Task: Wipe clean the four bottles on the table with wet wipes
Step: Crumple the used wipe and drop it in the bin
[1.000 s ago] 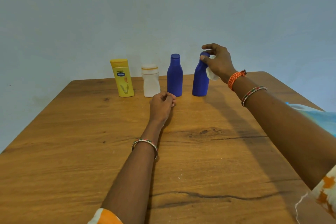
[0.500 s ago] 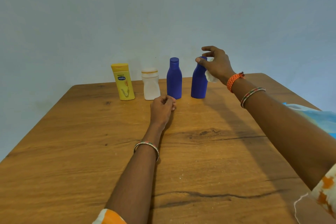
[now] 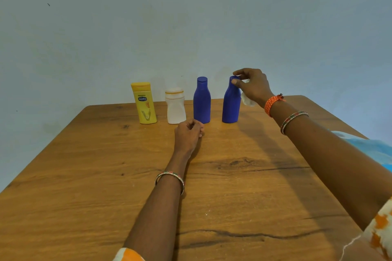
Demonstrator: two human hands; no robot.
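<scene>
Bottle cap (image 3: 234, 80) between right hand (image 3: 253, 88) fingertips

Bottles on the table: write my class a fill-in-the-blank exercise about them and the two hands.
1. The table holds ____ bottles in a row.
2. The right hand grips the cap of a ____ bottle.
3. The white wipe is tucked in the ____ hand.
4. The left hand rests on the table, holding ____.

Missing words: four; blue; right; nothing
</scene>
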